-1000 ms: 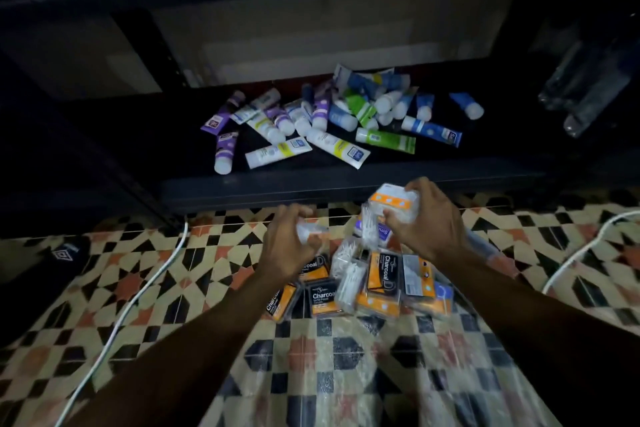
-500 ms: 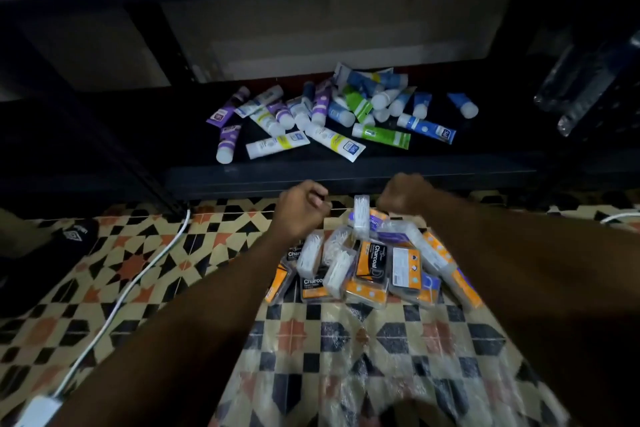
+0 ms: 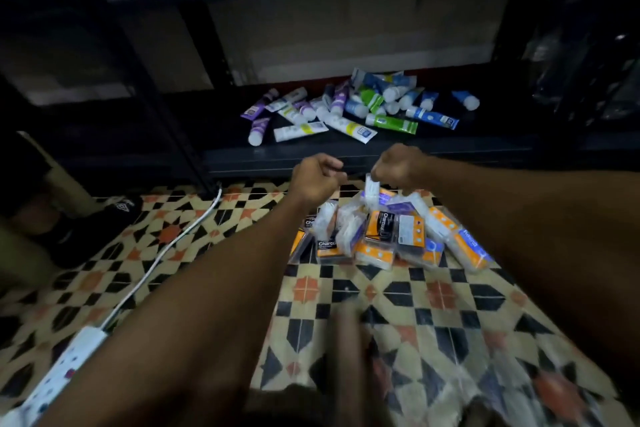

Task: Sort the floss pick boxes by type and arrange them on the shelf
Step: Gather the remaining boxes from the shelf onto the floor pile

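Floss pick boxes (image 3: 412, 239) lie in a loose heap on a patterned tile floor (image 3: 433, 305), just in front of a low black shelf (image 3: 346, 163). Several are orange and black and marked "Charcoal"; others are clear packs with purple or orange labels, and some lean against each other. None of them is on the shelf. The shelf carries a scattered pile of tubes (image 3: 349, 107) in purple, white, green and blue.

Both bare arms reach forward over the heap. The hands are close together but not touching. The left hand (image 3: 317, 178) is curled into a fist above the left side of the heap; whether it holds anything cannot be told. The right hand (image 3: 401, 166) pinches the top of an upright clear pack (image 3: 372, 189) at the back of the heap.

A white cable (image 3: 166, 246) runs across the floor on the left to a power strip (image 3: 65, 367).
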